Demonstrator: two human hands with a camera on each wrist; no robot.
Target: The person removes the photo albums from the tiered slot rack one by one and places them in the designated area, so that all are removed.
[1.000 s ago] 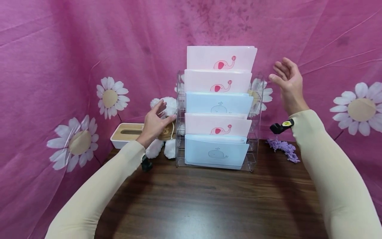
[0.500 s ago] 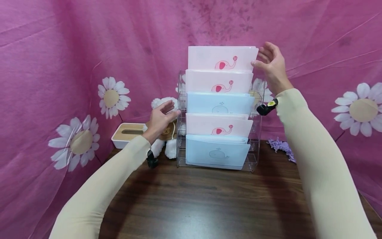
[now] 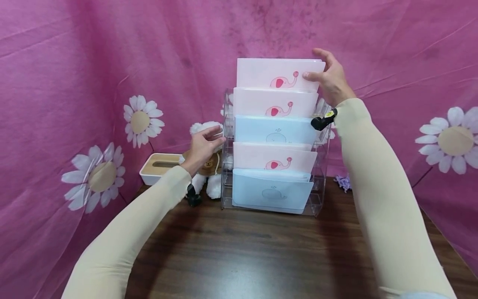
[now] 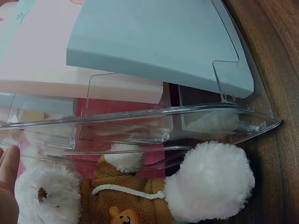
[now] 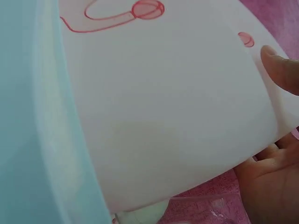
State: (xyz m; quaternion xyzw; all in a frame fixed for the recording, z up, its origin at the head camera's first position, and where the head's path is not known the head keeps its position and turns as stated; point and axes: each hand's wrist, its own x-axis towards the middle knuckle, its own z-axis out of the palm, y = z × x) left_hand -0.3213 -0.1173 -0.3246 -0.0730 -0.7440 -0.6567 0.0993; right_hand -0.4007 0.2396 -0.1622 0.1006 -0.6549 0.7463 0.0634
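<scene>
A clear tiered rack (image 3: 322,195) holds pink elephant folders and blue whale folders in stepped rows. At its top right, my right hand (image 3: 331,81) holds the edge of the uppermost pink folder (image 3: 257,72), thumb in front and fingers behind. The right wrist view shows that thumb (image 5: 280,70) against the folder's face. My left hand (image 3: 203,147) is by the rack's left side, fingers extended and grasping nothing; whether it touches the rack I cannot tell. Below the top folder sit another pink folder (image 3: 254,101), a blue one (image 3: 250,128), a pink one (image 3: 248,155) and a blue one (image 3: 248,191).
Behind my left hand, a white plush toy (image 3: 213,187) in a brown top sits against the rack. A white tissue box (image 3: 151,179) with a wooden lid stands farther left. Something purple and fluffy (image 3: 342,182) lies right of the rack on the dark wooden table (image 3: 231,249).
My right hand has moved left from the open space beside the rack and taken hold of the top pink folder's right edge. My left hand has shifted slightly right, closer to the rack.
</scene>
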